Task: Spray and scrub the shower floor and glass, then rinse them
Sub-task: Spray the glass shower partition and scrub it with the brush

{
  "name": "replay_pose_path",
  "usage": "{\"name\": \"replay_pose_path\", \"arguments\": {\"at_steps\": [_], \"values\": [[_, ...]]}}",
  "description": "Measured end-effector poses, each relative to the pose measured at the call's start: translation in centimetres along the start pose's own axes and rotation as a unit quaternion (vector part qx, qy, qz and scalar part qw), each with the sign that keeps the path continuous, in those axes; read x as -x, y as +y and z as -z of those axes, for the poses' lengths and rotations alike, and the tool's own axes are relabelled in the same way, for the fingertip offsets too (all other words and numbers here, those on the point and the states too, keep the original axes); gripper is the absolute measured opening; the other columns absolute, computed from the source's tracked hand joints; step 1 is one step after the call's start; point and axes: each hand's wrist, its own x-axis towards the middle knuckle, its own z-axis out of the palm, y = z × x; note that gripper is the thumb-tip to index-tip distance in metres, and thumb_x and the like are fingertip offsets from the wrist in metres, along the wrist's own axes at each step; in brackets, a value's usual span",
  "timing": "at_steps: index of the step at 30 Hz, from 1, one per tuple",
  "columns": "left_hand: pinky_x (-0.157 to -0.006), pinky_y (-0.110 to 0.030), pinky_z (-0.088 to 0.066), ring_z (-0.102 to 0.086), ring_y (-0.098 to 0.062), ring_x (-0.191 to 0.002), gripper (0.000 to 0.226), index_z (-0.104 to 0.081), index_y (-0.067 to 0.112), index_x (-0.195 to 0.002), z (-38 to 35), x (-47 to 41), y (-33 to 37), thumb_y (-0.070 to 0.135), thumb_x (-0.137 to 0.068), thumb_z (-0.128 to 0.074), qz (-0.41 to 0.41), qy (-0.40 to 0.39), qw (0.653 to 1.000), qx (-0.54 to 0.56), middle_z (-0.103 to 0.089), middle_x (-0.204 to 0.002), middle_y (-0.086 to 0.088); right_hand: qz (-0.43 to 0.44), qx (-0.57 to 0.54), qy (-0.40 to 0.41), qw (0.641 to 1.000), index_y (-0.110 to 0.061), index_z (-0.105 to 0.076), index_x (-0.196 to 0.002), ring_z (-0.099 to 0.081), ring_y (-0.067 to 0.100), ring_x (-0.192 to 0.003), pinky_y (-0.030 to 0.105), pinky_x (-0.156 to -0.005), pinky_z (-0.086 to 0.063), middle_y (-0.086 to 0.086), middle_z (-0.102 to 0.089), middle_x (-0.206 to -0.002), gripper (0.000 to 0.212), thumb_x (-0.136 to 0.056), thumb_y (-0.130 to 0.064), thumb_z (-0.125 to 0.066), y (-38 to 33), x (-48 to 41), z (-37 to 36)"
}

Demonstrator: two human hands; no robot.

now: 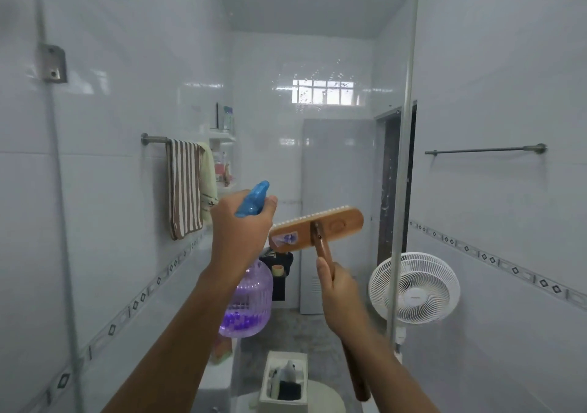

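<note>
Spray bottle [246,298] neck hidden by left hand [241,225], shelf items [222,165] blurred (labels unreadable)

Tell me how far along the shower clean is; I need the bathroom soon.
Spraying is under way: droplets already speckle the glass. The left hand aims the spray bottle at it; the right hand holds the scrub brush raised, ready. Scrubbing the glass and rinsing appear left; the shower floor isn't visible.

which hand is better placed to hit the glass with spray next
Left. The left hand holds the spray bottle upright, its blue head raised toward the glass. The right hand is occupied gripping the wooden brush handle.
</note>
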Motion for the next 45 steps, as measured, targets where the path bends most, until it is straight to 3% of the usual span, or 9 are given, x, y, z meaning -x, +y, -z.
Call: {"name": "replay_pose_path", "arguments": {"at_steps": [5, 10, 17, 23, 31, 34, 38, 42, 45], "values": [[-0.060, -0.056, -0.057, -0.068, -0.039, -0.066, 0.026, -0.067, 0.000, -0.081, -2.8, -0.1, 0.8, 0.023, -0.092, -0.073, 0.001, 0.001, 1.000, 0.002, -0.066, -0.072, -0.021, 0.024, 0.029, 0.000, 0.999, -0.022, -0.055, -0.087, -0.050, 0.007, -0.058, 0.025, -0.053, -0.044, -0.006, -0.053, -0.070, 0.045, -0.102, -0.057, -0.030, -1.3, -4.2, 5.0], [-0.066, -0.044, -0.063, -0.073, -0.017, -0.064, 0.024, -0.070, 0.002, -0.088, -6.7, 0.6, 2.5, 0.026, -0.092, -0.073, 0.049, -0.030, 0.997, 0.043, -0.071, -0.076, -0.016, 0.014, -0.026, 0.010, 1.000, -0.019, -0.051, -0.094, -0.045, 0.013, -0.052, 0.025, -0.043, -0.045, -0.001, -0.044, -0.067, 0.046, -0.101, -0.059, -0.029, -9.0, -11.3, 13.4], [-0.054, -0.019, -0.055, -0.062, -0.016, -0.052, 0.039, -0.070, 0.003, -0.084, -10.6, 1.9, 5.0, 0.041, -0.086, -0.076, 0.060, -0.069, 0.993, 0.070, -0.068, -0.069, -0.014, 0.020, 0.014, -0.034, 0.999, -0.018, -0.051, -0.106, -0.041, 0.013, -0.051, 0.024, -0.045, -0.046, 0.003, -0.043, -0.069, 0.047, -0.101, -0.060, -0.030, -9.5, -12.3, 17.5], [-0.067, -0.031, -0.061, -0.072, -0.021, -0.066, 0.031, -0.072, 0.010, -0.087, -10.9, 2.0, 4.6, 0.040, -0.084, -0.077, 0.047, -0.048, 0.995, 0.069, -0.071, -0.074, -0.008, 0.027, 0.010, -0.053, 0.998, -0.021, -0.051, -0.098, -0.040, 0.011, -0.047, 0.024, -0.045, -0.046, 0.003, -0.043, -0.068, 0.043, -0.101, -0.060, -0.031, -8.6, -12.3, 18.4], [-0.053, -0.015, -0.053, -0.065, -0.019, -0.057, 0.034, -0.070, 0.004, -0.084, -10.9, 1.8, 5.3, 0.037, -0.085, -0.078, 0.046, 0.010, 0.996, 0.070, -0.068, -0.072, -0.019, 0.066, -0.030, -0.030, 0.997, -0.023, -0.051, -0.091, -0.044, 0.010, -0.051, 0.028, -0.048, -0.048, 0.000, -0.045, -0.067, 0.041, -0.102, -0.057, -0.030, -6.2, -12.0, 16.8], [-0.054, -0.023, -0.057, -0.069, -0.023, -0.060, 0.028, -0.072, 0.006, -0.089, -10.5, 2.2, 4.7, 0.034, -0.087, -0.077, 0.027, 0.016, 0.998, 0.061, -0.068, -0.073, -0.019, 0.082, -0.027, 0.010, 0.996, -0.022, -0.055, -0.090, -0.049, 0.007, -0.056, 0.032, -0.054, -0.051, -0.004, -0.051, -0.067, 0.047, -0.101, -0.060, -0.030, 0.5, -9.0, 13.3], [-0.052, -0.017, -0.054, -0.067, -0.033, -0.063, 0.031, -0.071, 0.001, -0.089, -10.1, 2.7, 3.7, 0.031, -0.088, -0.076, 0.015, 0.032, 0.999, 0.041, -0.065, -0.072, -0.023, 0.024, -0.034, -0.006, 0.999, -0.027, -0.056, -0.088, -0.054, -0.004, -0.055, 0.013, -0.052, -0.041, -0.006, -0.053, -0.067, 0.039, -0.099, -0.055, -0.032, 7.8, -2.2, 9.2], [-0.056, -0.032, -0.060, -0.069, -0.025, -0.061, 0.026, -0.070, 0.006, -0.090, -10.1, 3.0, 3.9, 0.031, -0.088, -0.075, 0.020, 0.033, 0.998, 0.040, -0.067, -0.075, -0.022, 0.041, -0.045, -0.004, 0.998, -0.026, -0.056, -0.088, -0.051, -0.002, -0.053, 0.013, -0.049, -0.040, -0.006, -0.051, -0.066, 0.037, -0.102, -0.052, -0.034, 5.3, -3.9, 9.9], [-0.057, -0.038, -0.060, -0.068, -0.013, -0.056, 0.024, -0.071, 0.007, -0.090, -10.4, 3.0, 4.5, 0.030, -0.088, -0.076, 0.019, 0.035, 0.999, 0.032, -0.068, -0.073, -0.019, 0.060, -0.057, 0.003, 0.997, -0.022, -0.053, -0.089, -0.049, 0.010, -0.057, 0.029, -0.050, -0.048, -0.002, -0.050, -0.067, 0.043, -0.102, -0.057, -0.031, -0.5, -8.7, 12.8]]}}
